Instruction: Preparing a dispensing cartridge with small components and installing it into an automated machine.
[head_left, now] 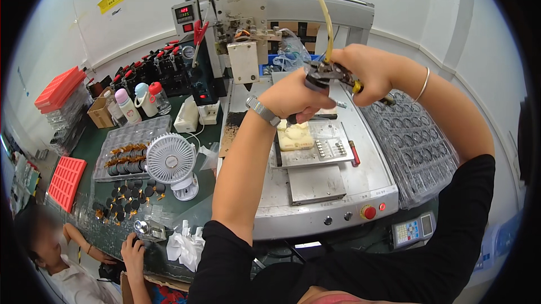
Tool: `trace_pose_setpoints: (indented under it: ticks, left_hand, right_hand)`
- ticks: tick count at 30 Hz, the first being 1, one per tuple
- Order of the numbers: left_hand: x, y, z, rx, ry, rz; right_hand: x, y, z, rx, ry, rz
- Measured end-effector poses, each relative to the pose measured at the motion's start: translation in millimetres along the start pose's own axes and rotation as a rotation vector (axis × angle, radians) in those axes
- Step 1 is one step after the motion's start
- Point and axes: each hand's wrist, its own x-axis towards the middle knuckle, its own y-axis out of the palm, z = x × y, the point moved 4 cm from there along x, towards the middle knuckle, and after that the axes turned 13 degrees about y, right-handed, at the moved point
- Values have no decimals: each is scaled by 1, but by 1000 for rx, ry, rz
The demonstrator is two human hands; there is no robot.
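My left hand (293, 98) is closed around a dark cylindrical part (316, 80), whose dark lower end shows below the fingers. My right hand (369, 70) wraps round metal pliers (338, 72) with a bit of yellow on the handle; their jaws are at the top of the dark part. A yellowish hose (322, 5) comes down from above and ends between my hands. Below them, a cream-coloured block (295, 136) sits on a metal fixture plate (315, 157), beside several small metal pieces (331, 148). My fingers partly hide where hose and part meet.
A benchtop machine (315, 214) carries a head (243, 59) at back left and a red button (369, 212) in front. Clear trays (414, 146) are stacked right, near a handheld controller (413, 229). Left are a white fan (171, 160), dark round parts (127, 198) and a co-worker (73, 270).
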Motion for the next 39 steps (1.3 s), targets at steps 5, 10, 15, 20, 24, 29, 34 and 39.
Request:
trace_pose_setpoints:
  ticks: [5, 10, 15, 20, 24, 29, 34, 39]
  left_hand:
    - [6, 20, -6, 118, 2, -90]
    - [9, 32, -5, 103, -6, -111]
    - [11, 32, -1, 245, 15, -188]
    - [13, 28, 4, 310, 22, -189]
    - [15, 27, 8, 331, 43, -232]
    - [20, 20, 18, 464, 95, -282]
    - [24, 17, 29, 475, 180, -323]
    - [27, 6, 41, 681, 265, -415]
  right_hand:
    - [-15, 0, -13, 74, 53, 41]
    - [-23, 3, -21, 84, 41, 42]
    - [-24, 4, -21, 77, 66, 40]
    - [-24, 3, -20, 59, 83, 24]
    - [-21, 6, -22, 45, 98, 11]
    - [-17, 9, -27, 48, 114, -10]
    - [-14, 14, -30, 37, 137, -9]
    - [-12, 26, -33, 115, 310, -27]
